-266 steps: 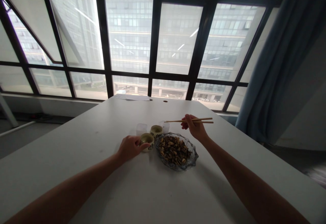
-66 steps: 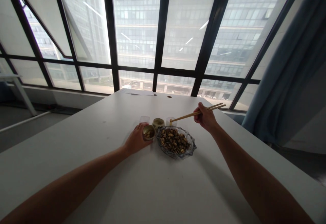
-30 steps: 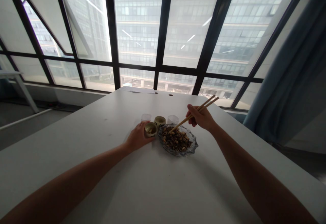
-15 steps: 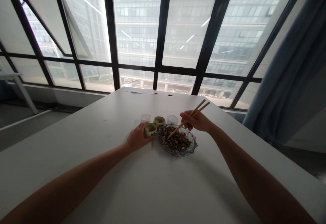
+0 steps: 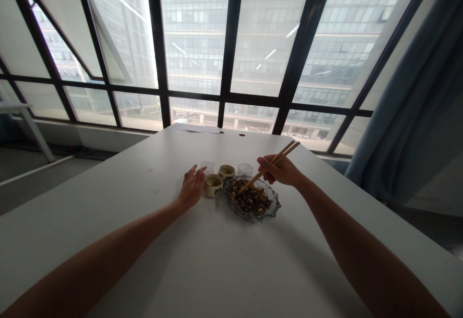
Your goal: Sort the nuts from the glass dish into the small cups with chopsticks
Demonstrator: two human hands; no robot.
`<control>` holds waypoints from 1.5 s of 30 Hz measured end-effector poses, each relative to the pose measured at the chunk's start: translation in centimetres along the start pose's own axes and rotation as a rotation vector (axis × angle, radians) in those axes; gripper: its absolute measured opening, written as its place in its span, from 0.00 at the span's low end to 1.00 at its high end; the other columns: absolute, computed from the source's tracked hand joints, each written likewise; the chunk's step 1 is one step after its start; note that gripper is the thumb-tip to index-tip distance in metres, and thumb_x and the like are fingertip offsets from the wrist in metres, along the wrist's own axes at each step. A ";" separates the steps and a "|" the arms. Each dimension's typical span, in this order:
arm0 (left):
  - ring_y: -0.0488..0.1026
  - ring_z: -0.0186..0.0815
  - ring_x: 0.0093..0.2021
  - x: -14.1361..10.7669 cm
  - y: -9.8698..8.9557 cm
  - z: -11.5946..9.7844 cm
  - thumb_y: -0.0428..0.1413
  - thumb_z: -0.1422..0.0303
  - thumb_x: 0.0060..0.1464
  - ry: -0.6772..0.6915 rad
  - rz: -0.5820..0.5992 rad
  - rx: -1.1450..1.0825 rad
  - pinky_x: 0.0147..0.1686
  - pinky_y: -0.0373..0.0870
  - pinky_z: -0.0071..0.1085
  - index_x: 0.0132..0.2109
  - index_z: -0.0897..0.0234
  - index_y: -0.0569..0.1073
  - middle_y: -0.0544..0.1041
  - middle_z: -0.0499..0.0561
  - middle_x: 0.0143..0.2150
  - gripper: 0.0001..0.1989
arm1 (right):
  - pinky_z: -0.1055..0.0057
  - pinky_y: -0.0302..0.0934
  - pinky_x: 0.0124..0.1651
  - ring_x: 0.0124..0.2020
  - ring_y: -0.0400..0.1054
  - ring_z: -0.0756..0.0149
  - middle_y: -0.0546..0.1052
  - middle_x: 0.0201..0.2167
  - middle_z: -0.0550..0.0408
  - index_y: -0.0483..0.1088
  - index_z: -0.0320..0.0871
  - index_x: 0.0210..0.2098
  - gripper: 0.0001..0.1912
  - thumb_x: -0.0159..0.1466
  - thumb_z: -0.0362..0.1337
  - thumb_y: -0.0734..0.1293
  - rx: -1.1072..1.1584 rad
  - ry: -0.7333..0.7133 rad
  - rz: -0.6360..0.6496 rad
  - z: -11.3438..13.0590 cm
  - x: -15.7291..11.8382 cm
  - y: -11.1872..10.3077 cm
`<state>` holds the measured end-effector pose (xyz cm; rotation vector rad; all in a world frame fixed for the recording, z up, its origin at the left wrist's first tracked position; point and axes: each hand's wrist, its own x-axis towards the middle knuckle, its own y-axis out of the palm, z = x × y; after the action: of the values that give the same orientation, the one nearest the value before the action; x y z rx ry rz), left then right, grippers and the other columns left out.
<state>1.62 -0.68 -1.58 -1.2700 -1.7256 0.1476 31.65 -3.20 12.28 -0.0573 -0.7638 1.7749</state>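
Observation:
A pair of wooden chopsticks (image 5: 267, 167) is gripped in my right hand (image 5: 280, 169), their tips down among the mixed nuts or seeds (image 5: 251, 198) in a scalloped glass bowl (image 5: 275, 207). Just left of a small cream cup (image 5: 213, 191) with dark lettering is my left hand (image 5: 191, 187), its fingers apart and holding nothing. A second cream cup (image 5: 226, 171) stands right behind the first, close to the bowl. Two clear plastic cups flank it: one clear cup (image 5: 207, 165) partly behind the left hand, another clear cup (image 5: 245, 168) behind the bowl.
Everything stands on a long white table (image 5: 144, 241). White paper (image 5: 197, 128) lies at its far edge, near two round holes. Black-framed windows rise beyond, a blue curtain (image 5: 405, 101) hangs at the right, and another white table (image 5: 32, 125) is at the left.
My left hand has let go of the front cream cup and moved slightly left, its fingers opening. My right hand and the chopsticks have barely moved.

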 end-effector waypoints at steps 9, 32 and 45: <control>0.63 0.44 0.67 1.4 0.3 2.2 0.48 0.69 0.60 0.021 0.021 -0.021 0.65 0.60 0.50 0.55 0.58 0.71 0.73 0.55 0.60 0.18 | 0.78 0.59 0.16 0.13 0.66 0.73 0.73 0.14 0.55 0.73 0.39 0.25 0.29 0.60 0.62 0.66 -0.042 -0.030 0.082 -0.6 0.2 0.2; 0.69 0.47 0.56 1.1 -0.6 1.6 0.62 0.70 0.50 0.117 -0.102 -0.077 0.54 0.71 0.46 0.36 0.62 0.68 0.69 0.57 0.49 0.09 | 0.77 0.51 0.09 0.09 0.59 0.74 0.68 0.10 0.57 0.70 0.40 0.20 0.30 0.53 0.63 0.72 0.523 -0.030 -0.508 -2.5 2.1 -1.2; 0.70 0.47 0.56 1.1 -0.4 1.4 0.64 0.67 0.51 0.132 -0.160 -0.104 0.47 0.75 0.44 0.44 0.61 0.68 0.72 0.56 0.50 0.15 | 0.77 0.52 0.10 0.10 0.59 0.74 0.68 0.11 0.57 0.70 0.40 0.21 0.30 0.55 0.63 0.71 0.571 -0.054 -0.569 -1.4 2.1 0.4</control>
<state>0.29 0.57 -1.40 -1.1821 -1.7299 -0.1185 31.12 -0.77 11.71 0.5403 -0.2446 1.3835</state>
